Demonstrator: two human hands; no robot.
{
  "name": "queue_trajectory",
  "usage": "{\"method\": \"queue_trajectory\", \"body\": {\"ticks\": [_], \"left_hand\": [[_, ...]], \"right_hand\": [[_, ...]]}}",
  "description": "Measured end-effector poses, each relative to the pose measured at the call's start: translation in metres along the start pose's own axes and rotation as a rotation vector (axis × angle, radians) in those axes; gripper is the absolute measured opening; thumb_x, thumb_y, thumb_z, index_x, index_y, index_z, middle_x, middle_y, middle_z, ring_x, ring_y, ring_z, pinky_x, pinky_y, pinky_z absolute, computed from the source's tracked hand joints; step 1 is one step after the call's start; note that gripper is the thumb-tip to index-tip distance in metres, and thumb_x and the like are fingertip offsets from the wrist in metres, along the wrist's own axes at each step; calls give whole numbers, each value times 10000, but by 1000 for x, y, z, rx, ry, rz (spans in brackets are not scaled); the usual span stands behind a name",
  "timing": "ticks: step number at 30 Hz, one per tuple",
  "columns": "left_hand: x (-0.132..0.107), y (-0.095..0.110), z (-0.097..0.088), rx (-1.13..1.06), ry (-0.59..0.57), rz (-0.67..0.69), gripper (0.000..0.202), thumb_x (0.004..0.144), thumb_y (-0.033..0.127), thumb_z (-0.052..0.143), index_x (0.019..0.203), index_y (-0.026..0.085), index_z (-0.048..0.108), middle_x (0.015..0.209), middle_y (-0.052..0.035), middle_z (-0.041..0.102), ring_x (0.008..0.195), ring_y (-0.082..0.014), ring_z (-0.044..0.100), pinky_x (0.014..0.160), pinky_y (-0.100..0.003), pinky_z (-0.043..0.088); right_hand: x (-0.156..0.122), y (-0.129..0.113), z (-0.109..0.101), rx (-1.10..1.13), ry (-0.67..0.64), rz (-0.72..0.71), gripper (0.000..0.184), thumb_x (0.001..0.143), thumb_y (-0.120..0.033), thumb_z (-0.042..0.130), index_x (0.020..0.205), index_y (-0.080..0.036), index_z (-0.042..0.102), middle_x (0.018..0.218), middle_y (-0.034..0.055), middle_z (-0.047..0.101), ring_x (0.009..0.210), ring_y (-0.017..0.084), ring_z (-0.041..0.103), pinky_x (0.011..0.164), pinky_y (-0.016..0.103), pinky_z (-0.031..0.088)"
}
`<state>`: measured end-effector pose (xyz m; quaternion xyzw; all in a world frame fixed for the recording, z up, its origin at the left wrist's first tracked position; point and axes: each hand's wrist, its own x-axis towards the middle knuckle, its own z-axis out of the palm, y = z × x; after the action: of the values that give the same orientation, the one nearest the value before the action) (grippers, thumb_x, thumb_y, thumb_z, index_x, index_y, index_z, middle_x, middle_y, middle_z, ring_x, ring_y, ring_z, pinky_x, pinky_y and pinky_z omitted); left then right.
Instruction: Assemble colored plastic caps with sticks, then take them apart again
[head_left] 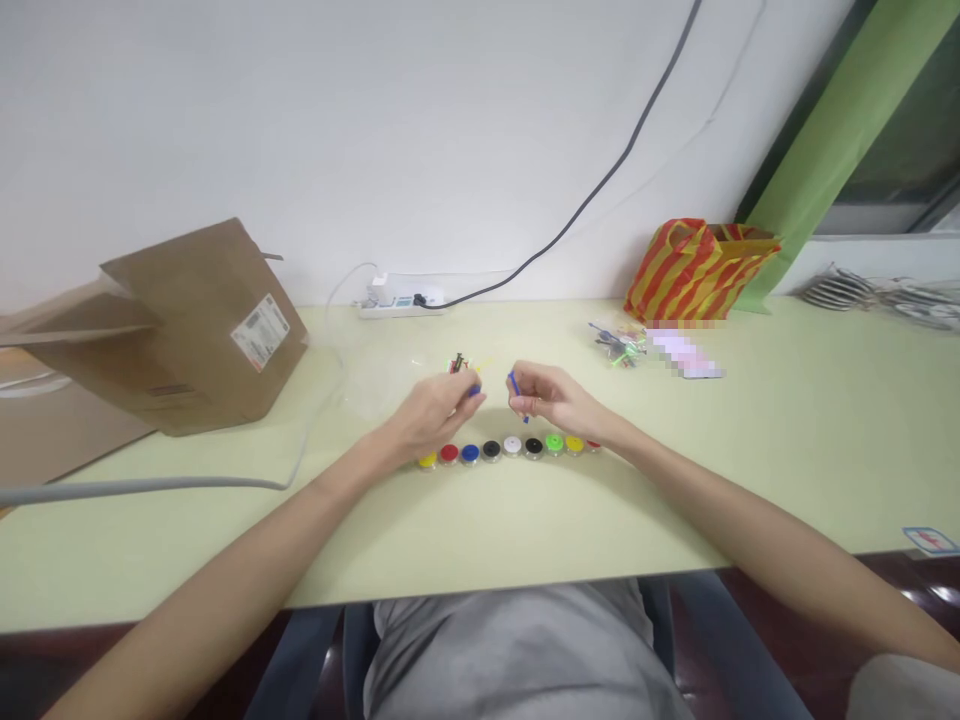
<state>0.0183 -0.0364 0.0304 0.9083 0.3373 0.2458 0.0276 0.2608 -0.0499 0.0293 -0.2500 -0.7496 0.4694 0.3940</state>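
Note:
Both of my hands hover over the pale green table point(787, 420), just behind a row of small round paint pots point(512, 447) in yellow, red, blue, black, white and green. My left hand point(435, 410) is closed on a small bundle of thin coloured sticks point(459, 364) with a blue piece at the fingertips. A thin blue stick point(514, 385) is pinched upright in the fingers of my right hand point(544, 395). A small gap separates the two hands.
A brown paper bag point(187, 330) lies at the left. A white power strip point(401, 298) with a dark cable sits by the wall. A red-yellow striped bag point(697, 265), a bunch of coloured sticks point(619, 343) and a pink packet point(686, 355) lie at back right.

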Motion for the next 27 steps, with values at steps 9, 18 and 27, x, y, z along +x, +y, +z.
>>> {"method": "queue_trajectory", "body": {"ticks": [9,18,27], "left_hand": [[1,-37,3,21,247,-214,202,1002,372,538,1103,226,634,802,14,619,712,-155,572,708,-273,423],[1,-22,8,-238,251,-271,277,950,492,637,1030,238,561,760,41,656,664,-143,585,678,-276,430],[4,20,10,-361,176,-241,361,926,567,657,1004,242,522,785,20,728,718,-181,659,743,-316,481]], "right_hand": [[47,44,-15,86,326,584,159,996,-298,642,949,-154,593,668,83,744,514,157,688,508,260,593],[52,20,-18,58,132,310,195,900,-299,751,968,-117,737,863,106,781,692,165,743,657,285,637],[22,-3,20,67,141,58,399,794,-508,811,920,-146,700,797,42,730,667,153,681,608,290,584]]}}
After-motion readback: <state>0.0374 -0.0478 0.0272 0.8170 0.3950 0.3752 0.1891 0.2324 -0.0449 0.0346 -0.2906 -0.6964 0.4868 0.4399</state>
